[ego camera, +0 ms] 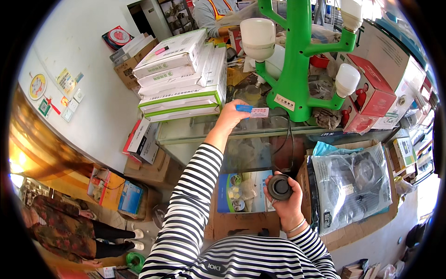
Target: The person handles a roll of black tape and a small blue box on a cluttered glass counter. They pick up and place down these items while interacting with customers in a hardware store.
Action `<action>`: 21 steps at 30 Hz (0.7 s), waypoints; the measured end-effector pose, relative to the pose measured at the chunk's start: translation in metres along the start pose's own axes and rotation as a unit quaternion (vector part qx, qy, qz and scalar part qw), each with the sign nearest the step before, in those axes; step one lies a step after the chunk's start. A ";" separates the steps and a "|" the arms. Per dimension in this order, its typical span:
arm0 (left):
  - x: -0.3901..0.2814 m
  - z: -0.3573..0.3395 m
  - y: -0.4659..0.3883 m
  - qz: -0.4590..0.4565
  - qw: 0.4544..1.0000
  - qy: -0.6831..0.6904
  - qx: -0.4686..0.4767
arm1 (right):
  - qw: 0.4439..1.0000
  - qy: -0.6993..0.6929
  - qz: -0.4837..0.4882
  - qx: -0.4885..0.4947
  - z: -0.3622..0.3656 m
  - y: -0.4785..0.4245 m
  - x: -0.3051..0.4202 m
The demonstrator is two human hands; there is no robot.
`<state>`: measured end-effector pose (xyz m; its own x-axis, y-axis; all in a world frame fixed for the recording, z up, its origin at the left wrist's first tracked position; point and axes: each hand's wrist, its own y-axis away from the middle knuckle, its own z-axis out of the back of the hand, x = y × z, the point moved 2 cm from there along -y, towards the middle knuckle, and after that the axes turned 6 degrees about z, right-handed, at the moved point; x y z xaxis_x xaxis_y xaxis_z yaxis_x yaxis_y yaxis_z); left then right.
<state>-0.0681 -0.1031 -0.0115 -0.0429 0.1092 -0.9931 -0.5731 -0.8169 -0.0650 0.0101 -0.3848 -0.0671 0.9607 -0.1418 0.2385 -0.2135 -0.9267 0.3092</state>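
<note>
My left hand [232,114] reaches over the edge of a glass counter [205,127], its fingers closed on a small blue packet [244,108]. Beside the packet is a small printed card [259,112]; whether I hold it too is unclear. Nearer my body, my right hand [291,202] holds a round, dark, cup-like part [279,187] with its opening upward. Past my left hand rises a green lamp display stand [296,69] bearing several white bulbs [258,38], with a black cord [290,139] hanging from its base. A blue and white printed box [226,195] lies below my hands.
White and green cartons [183,101] are stacked at the counter's left. Red boxes [373,87] stand at its right. A plastic-wrapped item [352,185] lies on an open cardboard box [362,232]. One person [209,15] is behind the counter; another person [62,226] stands at lower left.
</note>
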 end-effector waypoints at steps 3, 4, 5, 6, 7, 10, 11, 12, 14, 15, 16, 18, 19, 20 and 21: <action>-0.003 -0.004 -0.002 0.016 0.999 -0.031 0.015 | 1.000 0.005 -0.001 -0.007 -0.001 -0.001 -0.004; -0.003 -0.004 -0.003 -0.005 0.997 -0.082 0.004 | 1.000 0.006 -0.001 -0.009 -0.001 -0.001 -0.005; -0.002 -0.004 -0.005 -0.025 0.991 -0.133 -0.006 | 1.000 0.008 0.000 -0.008 -0.001 -0.001 -0.006; -0.003 -0.006 -0.007 -0.046 0.982 -0.184 -0.015 | 1.000 0.009 0.002 -0.007 -0.001 -0.002 -0.006; -0.003 -0.008 -0.007 -0.059 0.973 -0.224 -0.022 | 1.000 0.010 0.005 -0.006 -0.001 -0.002 -0.006; -0.015 -0.018 -0.007 -0.056 0.932 -0.356 -0.027 | 1.000 0.004 0.017 -0.015 0.001 -0.002 -0.006; -0.025 -0.023 -0.005 -0.028 0.912 -0.408 -0.018 | 1.000 0.008 0.020 -0.020 0.001 -0.002 -0.005; -0.032 -0.027 -0.004 0.001 0.888 -0.460 -0.011 | 0.999 0.013 0.022 -0.024 0.001 -0.003 -0.005; -0.037 -0.032 -0.008 0.008 0.846 -0.534 0.003 | 0.999 0.015 0.024 -0.026 0.001 -0.003 -0.005; -0.040 -0.033 -0.011 0.012 0.822 -0.570 0.009 | 0.999 0.012 0.023 -0.023 0.001 -0.003 -0.005; -0.043 -0.034 -0.013 0.011 0.814 -0.580 0.019 | 1.000 0.008 0.022 -0.020 0.002 -0.003 -0.006; -0.048 -0.037 -0.018 0.009 0.799 -0.600 0.039 | 1.000 0.006 0.025 -0.011 0.003 -0.004 -0.006; -0.049 -0.038 -0.021 0.010 0.792 -0.608 0.055 | 1.000 0.005 0.026 -0.006 0.003 -0.004 -0.005; -0.049 -0.038 -0.023 0.010 0.785 -0.615 0.070 | 1.000 0.006 0.027 -0.009 0.003 -0.004 -0.005; -0.049 -0.039 -0.026 0.012 0.777 -0.623 0.086 | 1.000 0.006 0.028 -0.012 0.003 -0.004 -0.005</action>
<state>-0.0195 -0.1097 0.0351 -0.7529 0.6470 -0.1205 -0.6567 -0.7508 0.0717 0.0068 -0.3816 -0.0727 0.9453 -0.1887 0.2660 -0.2708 -0.9087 0.3177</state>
